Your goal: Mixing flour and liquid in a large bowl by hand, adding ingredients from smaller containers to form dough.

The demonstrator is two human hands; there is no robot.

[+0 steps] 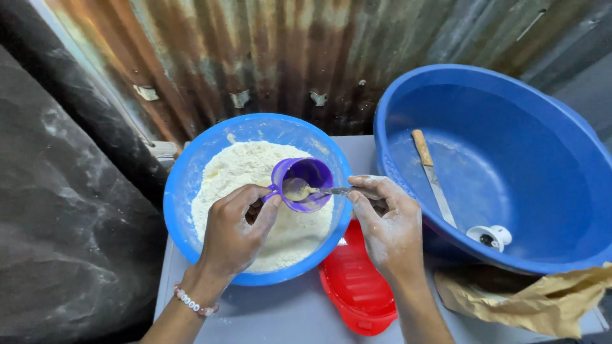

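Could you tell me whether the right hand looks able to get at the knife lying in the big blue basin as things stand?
Probably yes, once freed. The knife lies uncovered in the big blue basin, just beyond the right hand, with only the basin's rim between them. But that hand holds a spoon in the purple cup.

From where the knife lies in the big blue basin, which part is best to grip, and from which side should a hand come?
Grip the wooden handle of the knife. It lies at the far end, pointing toward the rusty metal wall, and the blade runs toward the near rim beside a small white cap. Coming from above over the basin probably suits best, since the high walls block the sides.
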